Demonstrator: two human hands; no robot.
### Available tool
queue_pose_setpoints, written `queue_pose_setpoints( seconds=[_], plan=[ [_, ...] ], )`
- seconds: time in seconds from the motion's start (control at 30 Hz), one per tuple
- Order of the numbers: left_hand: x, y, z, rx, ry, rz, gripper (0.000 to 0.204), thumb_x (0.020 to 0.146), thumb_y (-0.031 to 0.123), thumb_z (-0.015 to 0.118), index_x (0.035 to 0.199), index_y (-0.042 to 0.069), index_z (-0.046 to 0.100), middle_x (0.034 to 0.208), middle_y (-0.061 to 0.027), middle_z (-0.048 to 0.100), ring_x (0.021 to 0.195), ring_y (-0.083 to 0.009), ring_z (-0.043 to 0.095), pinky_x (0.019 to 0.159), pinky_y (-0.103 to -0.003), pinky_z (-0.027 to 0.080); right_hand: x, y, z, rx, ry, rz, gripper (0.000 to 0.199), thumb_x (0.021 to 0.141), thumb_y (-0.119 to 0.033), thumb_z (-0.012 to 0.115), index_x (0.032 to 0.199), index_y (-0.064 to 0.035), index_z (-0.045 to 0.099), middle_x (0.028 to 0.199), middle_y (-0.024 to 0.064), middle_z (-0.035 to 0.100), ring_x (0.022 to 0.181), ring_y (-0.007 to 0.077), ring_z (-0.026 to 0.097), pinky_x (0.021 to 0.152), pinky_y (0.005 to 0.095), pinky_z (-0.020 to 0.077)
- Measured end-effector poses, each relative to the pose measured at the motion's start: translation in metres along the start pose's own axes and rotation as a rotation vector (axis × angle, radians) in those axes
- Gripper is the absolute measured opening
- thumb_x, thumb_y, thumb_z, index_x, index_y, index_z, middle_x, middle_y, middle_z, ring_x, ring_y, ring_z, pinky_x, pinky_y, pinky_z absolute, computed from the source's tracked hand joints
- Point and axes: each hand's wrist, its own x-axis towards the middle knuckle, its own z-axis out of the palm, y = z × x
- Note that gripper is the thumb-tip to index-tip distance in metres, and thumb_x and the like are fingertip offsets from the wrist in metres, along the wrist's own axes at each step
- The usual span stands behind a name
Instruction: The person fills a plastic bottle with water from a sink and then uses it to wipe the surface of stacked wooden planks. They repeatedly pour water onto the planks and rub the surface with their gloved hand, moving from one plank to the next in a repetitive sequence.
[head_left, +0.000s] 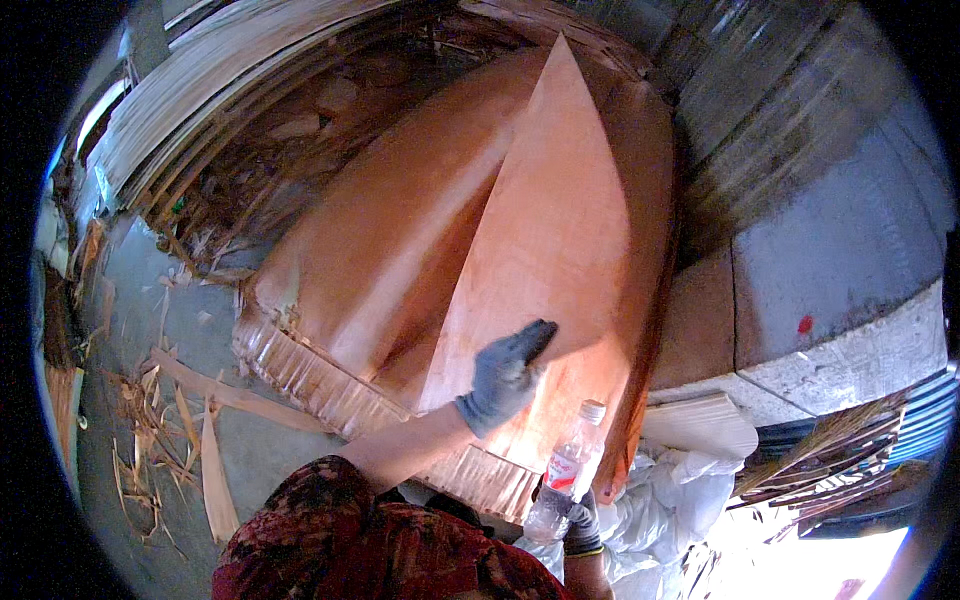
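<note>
My left hand (505,378), in a grey work glove, reaches over a pointed sheet of thin reddish wood veneer (540,220). Its fingers are stretched out with nothing in them; whether they touch the sheet I cannot tell. Under that sheet lies a broad stack of veneer sheets (370,250), bulging upward, with a layered near edge. My right hand (583,522), gloved too, is closed around a clear plastic bottle (567,470) with a red and white label and a cap on. The bottle stands nearly upright, and hides part of that hand.
Wood scraps and strips (165,450) litter the concrete floor at left. More stacked veneer (230,90) curves along the far left. To the right is a grey concrete slab (835,270) with a red spot. White plastic sheeting (665,505) lies crumpled beside my right hand.
</note>
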Motion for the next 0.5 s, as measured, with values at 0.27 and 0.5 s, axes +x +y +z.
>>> queue_pose_setpoints(
  seconds=[0.27, 0.5],
  plan=[
    [-0.076, 0.044, 0.110, 0.056, -0.273, 0.152, 0.039, 0.070, 0.009, 0.053, 0.108, 0.006, 0.056, 0.107, -0.0142, 0.057, 0.095, -0.0290, 0.058, 0.073, -0.037, 0.049, -0.071, -0.012, -0.057, 0.150, 0.190, -0.094, 0.081, 0.058, -0.027, 0.076, 0.123, -0.0020, 0.035, 0.098, 0.0105, 0.055, 0.083, 0.0246, 0.056, 0.071, 0.0363, 0.0491],
    [-0.159, 0.044, 0.163, -0.034, -0.464, 0.228, 0.042, 0.072, 0.015, 0.050, 0.113, 0.006, 0.052, 0.114, -0.0136, 0.054, 0.104, -0.0279, 0.054, 0.082, -0.038, 0.047, -0.114, 0.019, -0.159, 0.189, 0.320, -0.078, 0.080, 0.062, -0.036, 0.074, 0.124, -0.0040, 0.034, 0.106, 0.0112, 0.051, 0.094, 0.0268, 0.052, 0.081, 0.0422, 0.0439]
  ],
)
